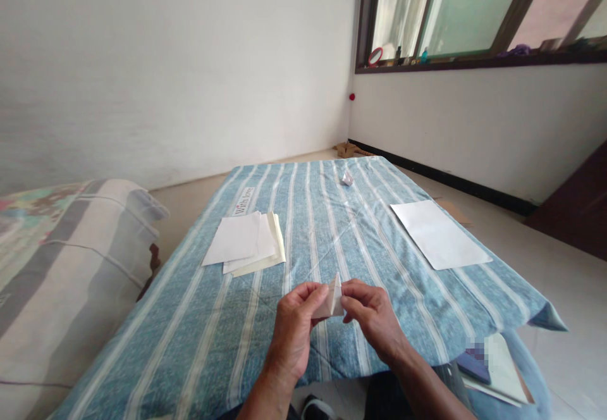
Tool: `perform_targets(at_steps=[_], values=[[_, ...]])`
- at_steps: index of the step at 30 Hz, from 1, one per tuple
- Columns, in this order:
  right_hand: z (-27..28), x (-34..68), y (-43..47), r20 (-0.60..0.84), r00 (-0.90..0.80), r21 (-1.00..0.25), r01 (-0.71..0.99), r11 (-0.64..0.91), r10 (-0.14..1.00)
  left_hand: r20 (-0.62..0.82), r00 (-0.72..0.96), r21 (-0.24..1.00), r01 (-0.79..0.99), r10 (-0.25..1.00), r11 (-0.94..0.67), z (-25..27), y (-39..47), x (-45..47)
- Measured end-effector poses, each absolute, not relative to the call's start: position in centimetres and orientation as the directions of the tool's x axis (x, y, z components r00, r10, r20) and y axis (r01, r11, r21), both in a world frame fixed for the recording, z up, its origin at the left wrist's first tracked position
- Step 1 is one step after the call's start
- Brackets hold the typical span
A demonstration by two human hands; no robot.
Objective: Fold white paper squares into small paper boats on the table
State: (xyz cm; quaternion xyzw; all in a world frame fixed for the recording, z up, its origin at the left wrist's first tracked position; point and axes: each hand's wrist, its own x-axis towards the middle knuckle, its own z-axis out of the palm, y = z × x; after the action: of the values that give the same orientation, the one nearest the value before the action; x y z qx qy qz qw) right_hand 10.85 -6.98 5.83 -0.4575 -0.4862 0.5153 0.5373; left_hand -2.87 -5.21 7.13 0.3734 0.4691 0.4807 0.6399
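Between my two hands, above the near part of the cloth-covered table, is a small piece of folded white paper (334, 300) with a pointed tip standing up. My left hand (298, 315) pinches its left side between thumb and fingers. On the right side, my right hand (367, 311) grips the paper's edge with thumb and forefinger. Parts of the paper are hidden behind my fingers.
A blue-striped cloth (190, 338) covers the table. Loose white and cream sheets (234, 238) lie left of centre, a larger white sheet (439, 233) on the right. Far back sits a small folded paper piece (348, 178). A stool (538, 369) at the right holds a dark phone-like object (474, 368).
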Motion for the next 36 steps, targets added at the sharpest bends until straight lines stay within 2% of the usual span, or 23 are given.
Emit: perform_targets(at_steps=[5, 10, 14, 20, 25, 31, 36], values=[[5.6, 10.7, -6.6, 0.057, 0.078, -0.998, 0.032, 0.054, 0.995, -0.098, 0.274, 0.981, -0.137, 0.957, 0.139, 7.1, -6.1, -3.2], [5.1, 10.9, -6.2, 0.039, 0.115, -0.999, 0.01, 0.038, 0.993, -0.058, 0.226, 0.998, -0.025, 0.972, 0.065, 6.0, -6.3, -3.2], [4.6, 11.1, -6.0, 0.042, 0.112, -0.999, -0.017, 0.045, 0.993, -0.107, 0.153, 0.994, -0.011, 0.982, 0.11, 5.6, -5.8, -3.0], [4.1, 11.1, -5.7, -0.022, 0.068, -0.999, -0.049, -0.019, 0.997, -0.2, 0.081, 0.976, -0.071, 0.976, 0.205, 5.4, -5.2, -3.1], [4.7, 11.2, -5.2, 0.004, 0.053, -0.997, -0.075, 0.008, 0.999, -0.241, 0.05, 0.958, -0.147, 0.969, 0.246, 5.7, -4.4, -2.8], [5.3, 11.6, -3.5, 0.001, 0.135, -0.965, -0.258, 0.036, 0.991, -0.321, 0.178, 0.845, -0.389, 0.93, 0.366, 6.2, -2.2, -2.7], [5.1, 11.6, -2.3, -0.097, 0.132, -0.889, -0.457, -0.026, 0.987, -0.312, 0.27, 0.789, -0.461, 0.911, 0.407, 6.4, -1.1, -2.1]])
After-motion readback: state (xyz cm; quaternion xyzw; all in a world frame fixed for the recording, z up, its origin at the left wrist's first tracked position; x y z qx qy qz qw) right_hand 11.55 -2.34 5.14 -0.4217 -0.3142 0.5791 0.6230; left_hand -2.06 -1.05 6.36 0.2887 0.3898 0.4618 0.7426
